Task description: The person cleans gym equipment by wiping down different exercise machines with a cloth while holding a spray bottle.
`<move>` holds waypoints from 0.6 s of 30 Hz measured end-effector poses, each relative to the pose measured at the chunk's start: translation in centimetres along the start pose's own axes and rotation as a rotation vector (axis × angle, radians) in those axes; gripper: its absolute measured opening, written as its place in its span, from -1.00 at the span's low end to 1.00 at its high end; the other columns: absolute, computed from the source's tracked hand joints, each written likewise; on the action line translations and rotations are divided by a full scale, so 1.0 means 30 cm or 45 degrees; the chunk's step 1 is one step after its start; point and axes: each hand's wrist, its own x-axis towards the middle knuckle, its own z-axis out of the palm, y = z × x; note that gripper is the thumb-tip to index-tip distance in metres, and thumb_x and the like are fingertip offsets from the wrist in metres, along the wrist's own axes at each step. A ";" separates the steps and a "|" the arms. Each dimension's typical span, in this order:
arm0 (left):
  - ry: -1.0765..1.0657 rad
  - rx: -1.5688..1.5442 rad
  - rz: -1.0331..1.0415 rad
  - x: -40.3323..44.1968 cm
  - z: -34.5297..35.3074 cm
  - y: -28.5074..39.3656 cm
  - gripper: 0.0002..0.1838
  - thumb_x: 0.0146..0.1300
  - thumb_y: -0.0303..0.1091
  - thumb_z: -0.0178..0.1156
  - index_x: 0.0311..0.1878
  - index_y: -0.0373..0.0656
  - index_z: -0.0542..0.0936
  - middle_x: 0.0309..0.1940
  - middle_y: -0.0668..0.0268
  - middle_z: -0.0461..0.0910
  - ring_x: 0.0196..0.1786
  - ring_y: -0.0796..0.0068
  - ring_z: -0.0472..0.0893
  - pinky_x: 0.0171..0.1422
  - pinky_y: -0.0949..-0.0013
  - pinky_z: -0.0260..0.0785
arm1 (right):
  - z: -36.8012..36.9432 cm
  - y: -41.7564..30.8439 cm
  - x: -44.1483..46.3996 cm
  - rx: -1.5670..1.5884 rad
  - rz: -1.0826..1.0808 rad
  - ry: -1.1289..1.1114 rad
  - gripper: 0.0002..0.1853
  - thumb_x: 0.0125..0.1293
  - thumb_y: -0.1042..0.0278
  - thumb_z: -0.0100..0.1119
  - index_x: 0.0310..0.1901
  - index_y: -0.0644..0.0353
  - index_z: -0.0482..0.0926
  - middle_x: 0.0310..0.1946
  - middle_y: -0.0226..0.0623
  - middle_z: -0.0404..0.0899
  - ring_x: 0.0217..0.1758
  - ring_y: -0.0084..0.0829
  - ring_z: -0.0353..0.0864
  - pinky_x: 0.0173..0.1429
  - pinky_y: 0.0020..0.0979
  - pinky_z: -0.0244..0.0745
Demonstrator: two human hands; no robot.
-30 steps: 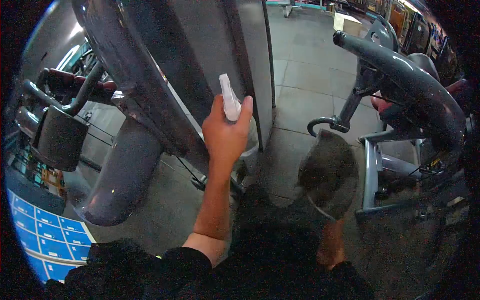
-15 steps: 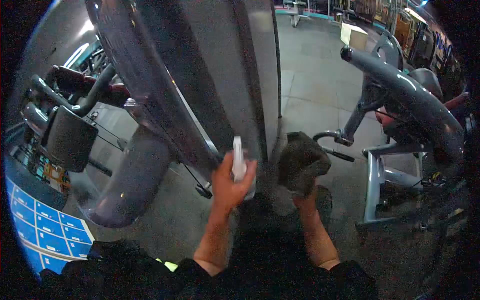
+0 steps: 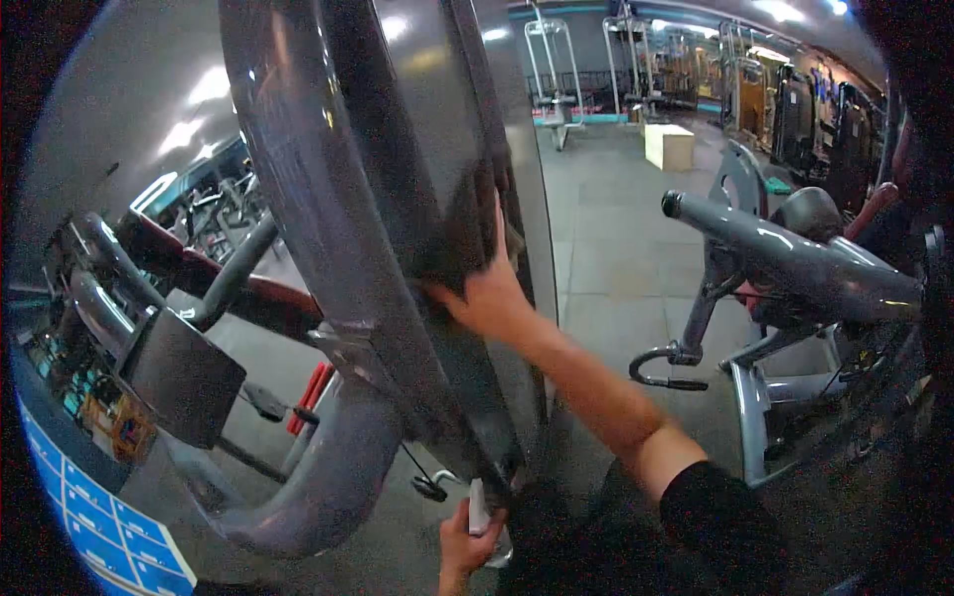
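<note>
Clearly, the right hand (image 3: pixel 497 298) is the one nearer the dark panel (image 3: pixel 417 179) of the tall machine column: its arm slants up and leftward across the column's right edge, and the hand lies against the panel, thumb out to the left and one finger stretched upward. That finger runs roughly along the column's own long axis, which rises from near the person's feet to the top of the view, leaning left as it goes. Beneath and beside the thumb sits a dark, blurred patch that looks like a cloth (image 3: pixel 457 243), though the view is too murky there to be sure; I cannot tell whether the fingers pinch it or merely press it flat

Meanwhile the left hand (image 3: pixel 469 548) is well below, near the column's foot, clasped round the neck of a spray bottle (image 3: pixel 479 509). The bottle's white head points up and away from the body, its clear lower part showing to the right of the fingers. So the bottle lies below the right hand, with a long stretch of panel between them

Around the hands, a curved grey tube (image 3: pixel 343 477) bends to the left, and a hooked handle (image 3: pixel 668 379) hangs to the right, apart from both
</note>
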 end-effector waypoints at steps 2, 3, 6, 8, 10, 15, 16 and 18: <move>-0.021 -0.034 0.039 0.025 -0.020 0.026 -0.55 0.21 -0.14 0.48 0.08 -0.15 0.63 -0.35 0.20 0.74 -0.31 0.25 0.77 -0.19 0.27 0.57 | -0.043 -0.022 0.285 -0.166 -0.088 0.128 -0.05 0.21 0.01 0.38 0.51 0.31 0.14 0.53 0.43 -0.22 0.61 0.47 -0.33 0.64 0.30 -0.24; -0.042 -0.060 0.050 0.041 -0.030 0.038 -0.55 0.22 -0.14 0.48 0.08 -0.15 0.63 -0.34 0.21 0.75 -0.31 0.25 0.77 -0.19 0.27 0.56 | -0.063 -0.037 0.447 -0.231 -0.136 0.257 -0.04 0.25 -0.01 0.34 0.49 0.41 0.11 0.49 0.43 0.02 0.60 0.44 -0.18 0.67 0.18 -0.16; 0.000 0.052 0.184 0.091 -0.043 0.055 -0.57 0.24 -0.15 0.46 0.07 -0.16 0.63 -0.35 0.25 0.75 -0.33 0.31 0.76 -0.20 0.29 0.57 | -0.164 -0.098 0.910 -0.138 -0.009 0.415 0.02 0.21 -0.05 0.37 0.46 0.51 0.08 0.49 0.46 0.02 0.55 0.49 -0.04 0.66 0.17 -0.11; 0.036 -0.024 0.230 0.128 -0.031 0.052 -0.60 0.24 -0.18 0.45 0.04 -0.17 0.62 -0.34 0.24 0.75 -0.33 0.33 0.76 -0.21 0.30 0.56 | -0.292 -0.196 1.016 -0.016 0.228 0.129 0.30 0.14 -0.31 0.40 0.53 0.54 -0.14 0.55 0.52 -0.28 0.65 0.38 -0.29 0.62 0.30 -0.15; 0.068 -0.114 0.247 0.153 -0.016 0.027 -0.63 0.24 -0.21 0.45 0.01 -0.19 0.61 -0.33 0.23 0.74 -0.33 0.35 0.75 -0.23 0.30 0.56 | 0.058 0.063 1.188 -0.394 -0.103 1.160 0.20 0.25 -0.38 0.24 0.55 0.48 -0.07 0.57 0.45 -0.26 0.66 0.31 -0.27 0.66 0.21 -0.22; 0.127 -0.092 0.271 0.202 -0.025 0.042 -0.69 0.28 -0.28 0.41 -0.07 -0.28 0.57 -0.29 0.15 0.72 -0.32 0.30 0.75 -0.24 0.27 0.56 | -0.059 -0.027 0.470 0.011 -0.001 0.426 0.24 0.07 -0.01 0.48 0.47 0.65 -0.15 0.52 0.53 -0.22 0.61 0.44 -0.20 0.63 0.29 -0.25; 0.103 -0.014 0.332 0.214 -0.031 0.026 -0.67 0.28 -0.27 0.41 -0.06 -0.30 0.57 -0.30 0.15 0.72 -0.32 0.29 0.75 -0.24 0.27 0.56 | -0.044 -0.029 0.314 0.020 0.070 0.330 0.23 0.07 0.04 0.48 0.48 0.64 -0.16 0.52 0.53 -0.21 0.61 0.43 -0.19 0.63 0.29 -0.26; 0.084 -0.034 0.246 0.226 -0.033 0.013 -0.65 0.29 -0.28 0.41 -0.02 -0.31 0.56 -0.31 0.14 0.72 -0.33 0.29 0.74 -0.24 0.28 0.55 | 0.042 -0.001 -0.033 0.057 0.215 0.165 0.22 0.08 0.12 0.47 0.51 0.58 -0.20 0.53 0.51 -0.20 0.61 0.41 -0.15 0.65 0.24 -0.30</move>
